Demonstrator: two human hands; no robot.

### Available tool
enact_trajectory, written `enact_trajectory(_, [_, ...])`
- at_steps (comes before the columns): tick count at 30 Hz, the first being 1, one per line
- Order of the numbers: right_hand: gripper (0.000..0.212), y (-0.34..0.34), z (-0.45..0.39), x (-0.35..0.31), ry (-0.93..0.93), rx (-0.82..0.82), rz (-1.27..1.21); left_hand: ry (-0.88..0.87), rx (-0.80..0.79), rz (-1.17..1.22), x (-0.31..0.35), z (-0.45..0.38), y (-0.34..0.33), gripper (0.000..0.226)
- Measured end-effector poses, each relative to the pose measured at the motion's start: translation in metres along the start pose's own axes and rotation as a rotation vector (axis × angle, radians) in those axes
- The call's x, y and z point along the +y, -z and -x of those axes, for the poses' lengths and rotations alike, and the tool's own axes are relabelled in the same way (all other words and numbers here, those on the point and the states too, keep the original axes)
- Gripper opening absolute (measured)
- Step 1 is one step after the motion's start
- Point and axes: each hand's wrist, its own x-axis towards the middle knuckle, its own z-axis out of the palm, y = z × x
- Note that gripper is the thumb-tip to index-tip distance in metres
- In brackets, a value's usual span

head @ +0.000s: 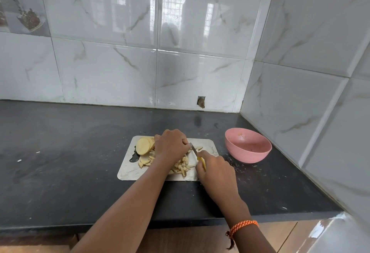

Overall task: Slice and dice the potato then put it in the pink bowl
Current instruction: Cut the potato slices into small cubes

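- A board lies on a dark counter that runs into a corner of white marble-look tiles.
- The left hand rests on the board with its fingers curled down over potato pieces; what lies under the palm is hidden.
- The right hand grips a knife by its yellow handle, index finger laid along the top.
- The knife blade points away from the person, its tip just beside the left hand's fingertips and down among the pieces.
- A stack of round potato slices lies at the board's far left corner, touching the left hand's thumb side.
- Diced potato and short sticks lie in a loose heap at the board's middle, between the two forearms, with a few more bits near the left edge.
- A few cut pieces sit just right of the blade.
- The pink bowl stands on the counter right of the board, near it but apart, upright; it holds only smears and crumbs.
- Small white scraps are scattered on the counter around the board and bowl.
- An orange braided band circles the right wrist.
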Motion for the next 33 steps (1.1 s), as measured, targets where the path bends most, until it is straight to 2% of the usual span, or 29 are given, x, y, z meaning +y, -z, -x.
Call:
enact_trajectory(8, [0.027, 0.003, 0.012, -0.001, -0.009, -0.004, -0.01, 0.024, 0.019, -0.015, 0.005, 0.002, -0.003, 0.021])
enact_trajectory(14, [0.027, 0.007, 0.025, 0.009, -0.042, 0.018, -0.062, -0.032, 0.042, -0.075, 0.002, 0.001, -0.006, 0.02])
enact_trajectory(19, [0.033, 0.001, 0.008, 0.019, -0.151, 0.173, -0.067, -0.162, -0.068, 0.018, 0.001, 0.004, 0.002, 0.026])
enact_trajectory(23, [0.028, -0.005, 0.004, 0.016, -0.131, 0.095, 0.084, -0.239, -0.145, 0.039, 0.001, 0.007, 0.007, 0.029])
enact_trajectory(27, [0.029, -0.006, 0.008, 0.013, -0.001, 0.021, 0.138, -0.171, -0.056, 0.082, -0.001, 0.007, 0.018, 0.034])
enact_trajectory(33, [0.039, -0.008, 0.005, 0.012, 0.118, -0.04, 0.023, 0.006, 0.018, 0.26, -0.015, 0.001, 0.026, 0.038])
